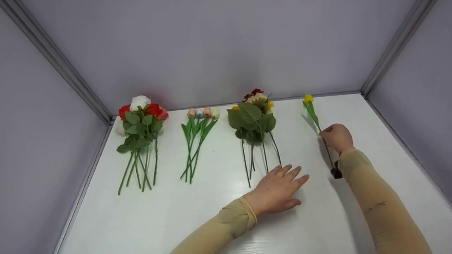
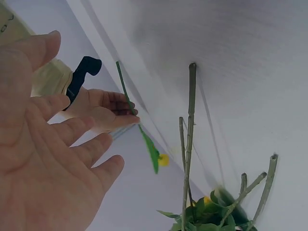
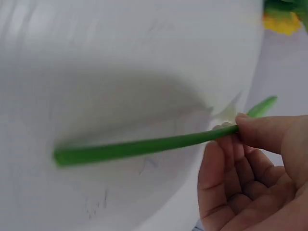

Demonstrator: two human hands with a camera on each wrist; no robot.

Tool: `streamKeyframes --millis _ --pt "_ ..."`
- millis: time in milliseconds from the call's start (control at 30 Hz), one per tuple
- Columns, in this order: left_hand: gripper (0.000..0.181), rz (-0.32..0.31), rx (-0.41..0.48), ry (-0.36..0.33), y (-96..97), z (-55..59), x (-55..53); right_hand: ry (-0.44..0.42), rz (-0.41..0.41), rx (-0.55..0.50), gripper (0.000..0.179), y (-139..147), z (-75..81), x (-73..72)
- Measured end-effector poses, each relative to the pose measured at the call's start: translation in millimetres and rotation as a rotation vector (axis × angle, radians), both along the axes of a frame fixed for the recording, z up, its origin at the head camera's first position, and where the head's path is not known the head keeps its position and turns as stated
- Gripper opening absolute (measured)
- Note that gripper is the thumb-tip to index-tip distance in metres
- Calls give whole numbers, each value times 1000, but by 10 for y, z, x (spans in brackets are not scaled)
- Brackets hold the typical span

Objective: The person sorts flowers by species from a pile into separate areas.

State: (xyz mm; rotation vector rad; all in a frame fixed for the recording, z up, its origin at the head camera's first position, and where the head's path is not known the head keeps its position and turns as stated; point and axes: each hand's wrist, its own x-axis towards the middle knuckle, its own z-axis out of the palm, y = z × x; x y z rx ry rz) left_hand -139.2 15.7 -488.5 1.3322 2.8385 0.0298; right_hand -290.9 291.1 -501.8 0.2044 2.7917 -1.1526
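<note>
A yellow tulip (image 1: 311, 111) with a long green stem is pinched between the thumb and fingers of my right hand (image 1: 338, 137), at the right of the table. In the right wrist view the stem (image 3: 144, 146) runs out past the fingertips, its shadow falling on the white surface. My left hand (image 1: 275, 192) is spread flat, palm down, with nothing in its grasp. Its fingertips lie close to the stem ends of a mixed bunch (image 1: 250, 120) of dark red, cream and yellow flowers with broad leaves.
On the white table (image 1: 141, 222), a bunch of red and white roses (image 1: 141, 120) lies at the left. Several pale tulips (image 1: 194, 141) with crossed stems lie between the roses and the mixed bunch. Grey panels (image 1: 219, 46) stand behind and at both sides.
</note>
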Motion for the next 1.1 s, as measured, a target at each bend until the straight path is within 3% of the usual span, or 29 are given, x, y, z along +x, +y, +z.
streamKeyframes --millis 100,200,300,400,533,700,933,1100 --pt "68 55 81 -32 -73 20 -30 -1 -29 -243 44 -51 18 42" --pt "60 143 233 -113 -159 48 -59 8 -69 -497 50 -161 38 116" --pt "49 246 438 -247 -253 77 -81 34 -86 -697 50 -340 86 242" --pt "42 347 651 -414 -341 103 -100 61 -51 -840 46 -578 155 399" --pt "39 448 878 -600 -433 99 -127 87 54 -922 44 -924 238 590" --pt "33 502 1039 -725 -498 51 -152 83 132 -909 48 -1236 267 719" --pt "23 532 1107 -811 -644 25 -148 33 161 -930 44 -1454 299 742" --pt "19 534 1086 -854 -802 -5 -53 27 170 -931 46 -1523 378 703"
